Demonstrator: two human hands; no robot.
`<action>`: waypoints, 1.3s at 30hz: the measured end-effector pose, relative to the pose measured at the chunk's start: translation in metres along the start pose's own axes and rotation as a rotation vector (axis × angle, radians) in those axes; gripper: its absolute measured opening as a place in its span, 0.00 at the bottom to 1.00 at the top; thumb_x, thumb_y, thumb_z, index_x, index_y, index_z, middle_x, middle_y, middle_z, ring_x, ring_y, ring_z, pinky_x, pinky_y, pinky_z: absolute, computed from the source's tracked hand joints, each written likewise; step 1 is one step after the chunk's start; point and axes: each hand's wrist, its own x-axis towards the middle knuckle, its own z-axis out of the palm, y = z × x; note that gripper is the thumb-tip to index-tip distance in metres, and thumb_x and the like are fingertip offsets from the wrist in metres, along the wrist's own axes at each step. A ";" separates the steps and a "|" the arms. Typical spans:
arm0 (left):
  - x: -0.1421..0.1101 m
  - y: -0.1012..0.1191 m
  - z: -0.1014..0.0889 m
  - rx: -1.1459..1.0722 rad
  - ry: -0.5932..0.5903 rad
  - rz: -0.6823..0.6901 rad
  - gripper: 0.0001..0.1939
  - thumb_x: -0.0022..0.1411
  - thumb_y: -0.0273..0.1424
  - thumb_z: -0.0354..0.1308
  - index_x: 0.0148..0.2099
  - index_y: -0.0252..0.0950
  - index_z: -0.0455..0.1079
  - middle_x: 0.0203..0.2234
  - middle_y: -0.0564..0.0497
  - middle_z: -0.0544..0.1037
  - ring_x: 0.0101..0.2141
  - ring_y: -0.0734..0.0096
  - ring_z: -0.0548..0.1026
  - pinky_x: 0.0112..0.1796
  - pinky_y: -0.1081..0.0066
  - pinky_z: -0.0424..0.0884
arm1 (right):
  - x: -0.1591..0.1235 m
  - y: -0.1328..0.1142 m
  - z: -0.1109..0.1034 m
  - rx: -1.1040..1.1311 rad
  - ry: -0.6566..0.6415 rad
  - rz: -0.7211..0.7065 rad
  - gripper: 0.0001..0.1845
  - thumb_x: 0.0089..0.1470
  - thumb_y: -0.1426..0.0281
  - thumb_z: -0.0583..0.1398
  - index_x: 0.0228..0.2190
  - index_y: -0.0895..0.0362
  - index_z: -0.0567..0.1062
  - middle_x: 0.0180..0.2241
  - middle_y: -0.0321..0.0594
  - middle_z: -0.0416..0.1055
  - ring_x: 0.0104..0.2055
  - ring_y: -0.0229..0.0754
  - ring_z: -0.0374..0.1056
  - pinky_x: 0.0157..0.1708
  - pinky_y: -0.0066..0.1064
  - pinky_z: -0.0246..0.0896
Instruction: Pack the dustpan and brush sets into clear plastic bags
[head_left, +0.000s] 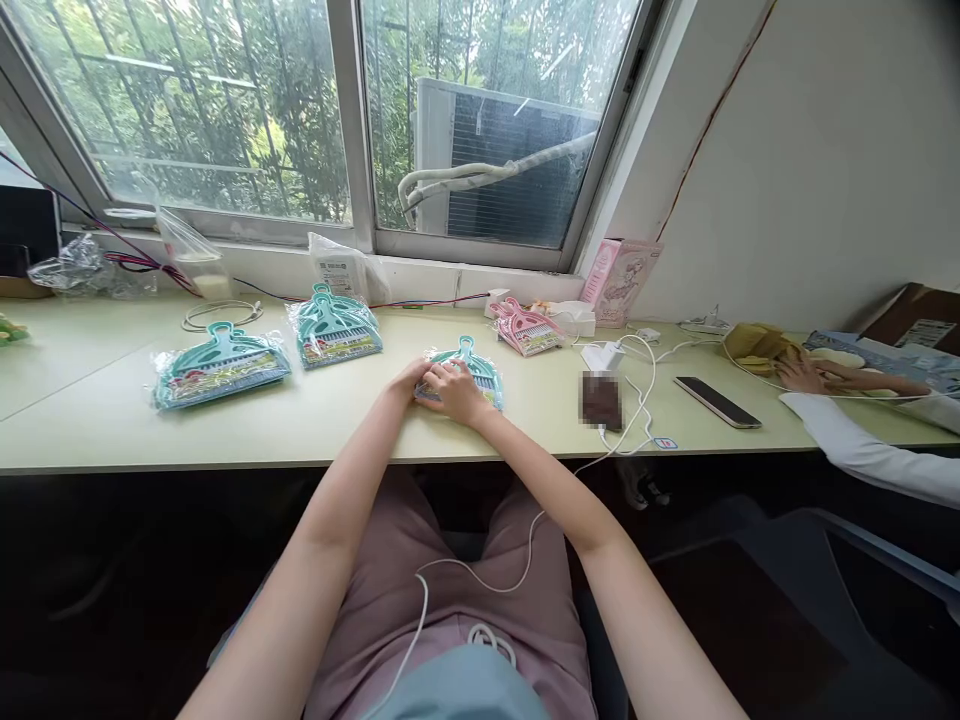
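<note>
A teal mini dustpan and brush set in a clear plastic wrapper lies on the table in front of me. My left hand grips its left edge with bent fingers. Across the top of the same packet lies my right hand, fingers curled on its left side close to my left fingers; the fingertips are partly hidden. To the left rest a wrapped teal dustpan and brush set and another teal set. A pink wrapped set sits behind and to the right.
On the right are a phone, white cables, a charger and a pink box. Further right, another person's hands touch yellow cloth. A plastic bag holding a cup stands at the back left.
</note>
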 end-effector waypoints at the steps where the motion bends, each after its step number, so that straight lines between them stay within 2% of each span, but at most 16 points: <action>1: 0.000 0.001 -0.004 -0.019 0.005 -0.050 0.08 0.58 0.32 0.64 0.27 0.36 0.71 0.16 0.50 0.71 0.19 0.70 0.70 0.26 0.67 0.72 | -0.002 0.006 0.002 0.051 0.008 0.014 0.13 0.66 0.61 0.55 0.45 0.55 0.74 0.50 0.48 0.72 0.54 0.53 0.65 0.58 0.46 0.50; 4: 0.001 0.006 -0.008 -0.139 0.088 -0.174 0.04 0.56 0.28 0.64 0.35 0.35 0.72 0.19 0.52 0.73 0.21 0.70 0.72 0.30 0.65 0.74 | -0.006 0.023 0.005 0.148 0.000 0.131 0.11 0.67 0.64 0.55 0.44 0.53 0.74 0.51 0.45 0.72 0.56 0.51 0.65 0.56 0.43 0.53; 7: 0.000 0.011 -0.006 -0.255 0.207 -0.193 0.12 0.56 0.26 0.62 0.44 0.36 0.72 0.25 0.51 0.76 0.26 0.65 0.77 0.36 0.61 0.76 | -0.006 0.030 0.007 0.156 0.005 0.200 0.08 0.65 0.69 0.57 0.44 0.54 0.75 0.51 0.46 0.72 0.57 0.51 0.63 0.55 0.42 0.55; 10: -0.002 0.013 -0.004 -0.283 0.274 -0.167 0.16 0.57 0.25 0.60 0.49 0.36 0.70 0.26 0.50 0.77 0.28 0.63 0.78 0.39 0.57 0.76 | -0.004 0.033 0.010 0.185 0.029 0.203 0.11 0.65 0.70 0.57 0.48 0.54 0.74 0.54 0.46 0.70 0.59 0.51 0.62 0.54 0.42 0.58; 13: -0.003 0.012 -0.004 -0.268 0.255 -0.159 0.17 0.56 0.26 0.62 0.49 0.35 0.71 0.28 0.49 0.78 0.30 0.61 0.79 0.41 0.57 0.76 | -0.003 0.036 0.011 0.233 0.007 0.211 0.13 0.66 0.68 0.57 0.51 0.53 0.73 0.55 0.46 0.69 0.58 0.49 0.63 0.53 0.40 0.60; 16: -0.001 0.010 -0.004 -0.257 0.224 -0.139 0.19 0.54 0.28 0.65 0.49 0.34 0.71 0.31 0.47 0.78 0.30 0.63 0.79 0.39 0.59 0.77 | -0.005 0.038 0.009 0.262 -0.016 0.235 0.10 0.66 0.66 0.57 0.47 0.55 0.74 0.50 0.46 0.71 0.54 0.48 0.65 0.50 0.38 0.60; 19: 0.001 0.008 -0.005 -0.254 0.263 -0.141 0.20 0.53 0.28 0.66 0.50 0.35 0.70 0.32 0.47 0.78 0.30 0.63 0.79 0.38 0.61 0.77 | -0.006 0.038 0.007 0.206 -0.021 0.297 0.10 0.67 0.65 0.55 0.42 0.55 0.75 0.47 0.46 0.72 0.52 0.50 0.65 0.51 0.40 0.58; 22: 0.003 0.006 -0.006 -0.277 0.270 -0.159 0.17 0.55 0.26 0.64 0.49 0.35 0.70 0.31 0.48 0.78 0.32 0.61 0.80 0.39 0.59 0.78 | -0.007 0.040 0.007 0.139 -0.014 0.382 0.12 0.68 0.64 0.54 0.44 0.55 0.74 0.49 0.49 0.72 0.53 0.53 0.63 0.51 0.43 0.56; 25: 0.002 0.007 -0.006 -0.301 0.286 -0.164 0.15 0.57 0.24 0.62 0.47 0.35 0.71 0.30 0.48 0.78 0.34 0.59 0.81 0.42 0.57 0.78 | -0.007 0.046 0.010 0.143 0.007 0.431 0.14 0.68 0.62 0.52 0.46 0.56 0.73 0.51 0.50 0.71 0.53 0.53 0.64 0.50 0.42 0.57; 31: -0.001 0.012 -0.003 -0.297 0.363 -0.183 0.17 0.58 0.24 0.61 0.51 0.36 0.70 0.31 0.47 0.80 0.35 0.57 0.81 0.42 0.57 0.79 | -0.007 0.049 0.013 0.138 -0.015 0.366 0.18 0.70 0.62 0.49 0.38 0.57 0.74 0.44 0.49 0.75 0.50 0.51 0.66 0.49 0.40 0.52; 36: 0.001 0.013 -0.008 -0.324 0.470 -0.149 0.19 0.61 0.25 0.59 0.55 0.38 0.69 0.38 0.47 0.81 0.31 0.67 0.79 0.40 0.63 0.79 | -0.009 0.047 0.007 0.152 0.050 0.302 0.08 0.67 0.67 0.56 0.37 0.56 0.74 0.40 0.43 0.77 0.46 0.47 0.68 0.51 0.38 0.46; 39: 0.003 0.014 -0.014 -0.450 0.562 -0.130 0.19 0.63 0.23 0.54 0.57 0.35 0.69 0.41 0.45 0.81 0.30 0.72 0.78 0.40 0.67 0.79 | -0.011 0.049 0.002 0.120 0.084 0.281 0.10 0.67 0.68 0.56 0.35 0.56 0.75 0.39 0.43 0.77 0.46 0.46 0.68 0.52 0.38 0.45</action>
